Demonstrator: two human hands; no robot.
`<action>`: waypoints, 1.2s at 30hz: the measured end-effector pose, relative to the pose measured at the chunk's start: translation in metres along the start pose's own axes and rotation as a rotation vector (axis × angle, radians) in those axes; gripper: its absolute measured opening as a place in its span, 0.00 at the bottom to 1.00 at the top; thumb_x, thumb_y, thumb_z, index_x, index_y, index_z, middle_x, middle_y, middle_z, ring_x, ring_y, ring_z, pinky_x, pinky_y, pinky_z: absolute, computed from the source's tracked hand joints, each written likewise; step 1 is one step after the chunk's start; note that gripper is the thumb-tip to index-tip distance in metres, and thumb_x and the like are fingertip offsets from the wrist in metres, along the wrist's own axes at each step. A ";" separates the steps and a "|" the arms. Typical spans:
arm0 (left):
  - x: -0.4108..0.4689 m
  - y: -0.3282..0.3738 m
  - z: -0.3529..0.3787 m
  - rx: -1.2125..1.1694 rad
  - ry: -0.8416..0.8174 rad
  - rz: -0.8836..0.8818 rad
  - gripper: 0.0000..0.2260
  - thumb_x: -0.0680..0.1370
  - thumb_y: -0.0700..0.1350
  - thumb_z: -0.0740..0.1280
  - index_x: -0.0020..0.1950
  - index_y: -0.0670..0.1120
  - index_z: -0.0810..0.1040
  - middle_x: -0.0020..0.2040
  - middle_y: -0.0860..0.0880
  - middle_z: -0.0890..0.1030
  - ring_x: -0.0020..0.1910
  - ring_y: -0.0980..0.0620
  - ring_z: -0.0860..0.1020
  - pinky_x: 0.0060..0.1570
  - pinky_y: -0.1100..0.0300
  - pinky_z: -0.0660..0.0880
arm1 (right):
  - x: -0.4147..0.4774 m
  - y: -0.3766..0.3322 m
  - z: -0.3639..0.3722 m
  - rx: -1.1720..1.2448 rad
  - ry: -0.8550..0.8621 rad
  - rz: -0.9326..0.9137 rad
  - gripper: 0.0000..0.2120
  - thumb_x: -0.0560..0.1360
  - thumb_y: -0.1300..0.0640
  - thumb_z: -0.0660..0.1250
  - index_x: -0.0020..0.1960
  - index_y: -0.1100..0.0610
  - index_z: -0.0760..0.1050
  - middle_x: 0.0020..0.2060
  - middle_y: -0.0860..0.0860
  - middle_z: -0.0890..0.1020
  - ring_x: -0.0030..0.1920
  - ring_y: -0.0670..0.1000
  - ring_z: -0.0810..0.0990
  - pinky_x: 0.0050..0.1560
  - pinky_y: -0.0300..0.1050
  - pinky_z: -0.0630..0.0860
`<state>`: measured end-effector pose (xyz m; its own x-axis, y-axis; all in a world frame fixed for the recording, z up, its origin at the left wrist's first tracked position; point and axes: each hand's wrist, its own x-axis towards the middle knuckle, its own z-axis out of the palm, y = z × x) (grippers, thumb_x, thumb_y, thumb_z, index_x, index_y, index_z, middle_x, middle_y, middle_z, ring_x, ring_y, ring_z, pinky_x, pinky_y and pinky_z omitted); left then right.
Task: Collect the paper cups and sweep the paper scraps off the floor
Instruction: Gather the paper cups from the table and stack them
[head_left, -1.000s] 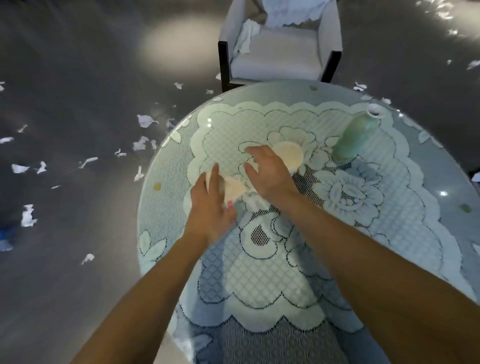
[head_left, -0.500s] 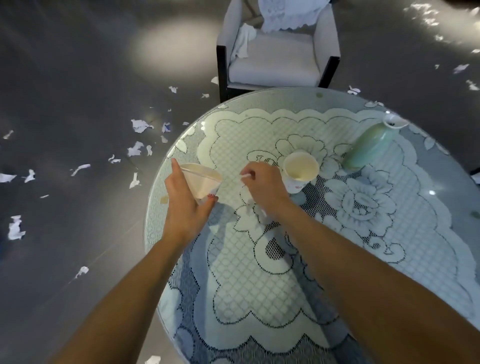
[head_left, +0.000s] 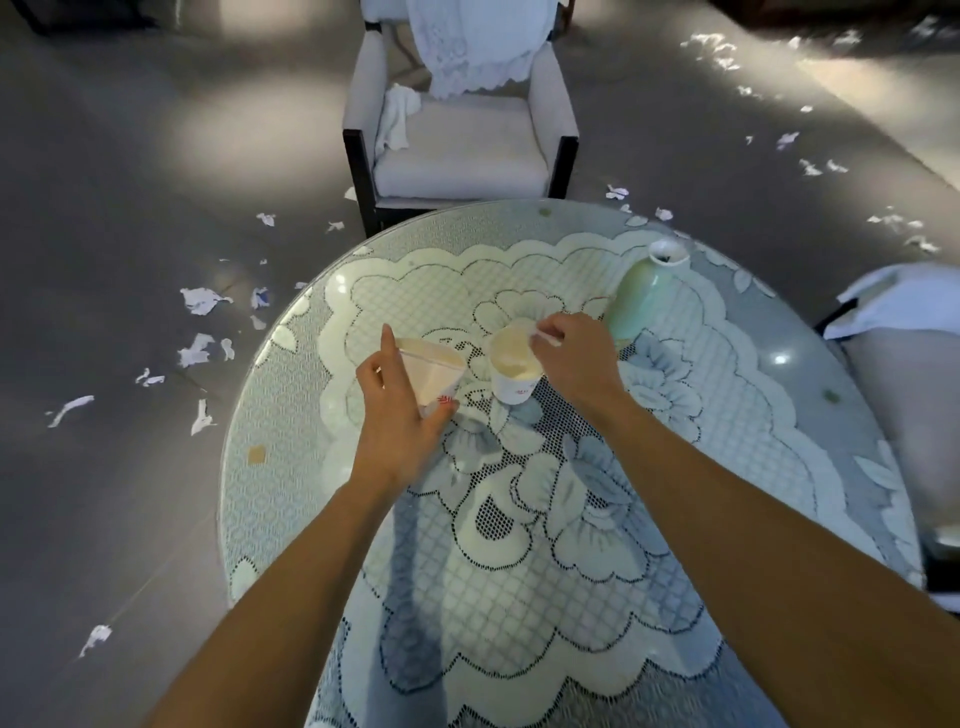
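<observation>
The left hand (head_left: 400, 421) is gripping a tilted paper cup (head_left: 434, 376) left of the vase (head_left: 636, 301). The right hand (head_left: 576, 364) is pinching a white scrap (head_left: 546, 340) over an upright cup (head_left: 511, 374) beside that vase on the tabletop (head_left: 519, 597). Cup-collecting, I'd say; nesting them seems next.

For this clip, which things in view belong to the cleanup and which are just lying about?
Job: squashed paper cup in the left hand; upright paper cup; small white scrap pinched by the right hand; paper scraps on the floor.
Lying about: green vase; armchair; lace tablecloth.
</observation>
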<state>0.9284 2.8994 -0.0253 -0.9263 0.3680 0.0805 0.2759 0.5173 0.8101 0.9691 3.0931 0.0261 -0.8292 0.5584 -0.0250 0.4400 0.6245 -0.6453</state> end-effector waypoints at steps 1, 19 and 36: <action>0.000 -0.001 0.000 0.003 -0.006 0.000 0.46 0.75 0.47 0.71 0.78 0.51 0.38 0.68 0.45 0.57 0.57 0.57 0.60 0.56 0.61 0.62 | 0.000 0.001 0.005 -0.045 -0.003 0.029 0.14 0.76 0.53 0.66 0.60 0.55 0.77 0.59 0.54 0.76 0.61 0.54 0.72 0.64 0.51 0.65; 0.000 0.041 0.012 0.021 -0.106 0.033 0.49 0.72 0.49 0.74 0.78 0.47 0.39 0.71 0.45 0.57 0.65 0.49 0.63 0.63 0.57 0.64 | -0.037 0.020 -0.026 0.234 -0.077 0.122 0.40 0.72 0.47 0.72 0.75 0.57 0.56 0.67 0.55 0.68 0.64 0.55 0.70 0.56 0.46 0.69; -0.245 0.324 0.291 -0.131 -0.531 0.470 0.43 0.66 0.47 0.78 0.73 0.51 0.54 0.61 0.55 0.61 0.56 0.60 0.64 0.52 0.68 0.62 | -0.340 0.315 -0.321 0.242 0.440 0.652 0.40 0.72 0.45 0.71 0.76 0.55 0.56 0.69 0.56 0.64 0.67 0.59 0.68 0.64 0.53 0.69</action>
<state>1.3195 3.2018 0.0487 -0.4581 0.8721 0.1718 0.5510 0.1270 0.8248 1.4999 3.2755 0.0763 -0.1996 0.9628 -0.1822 0.6585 -0.0059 -0.7526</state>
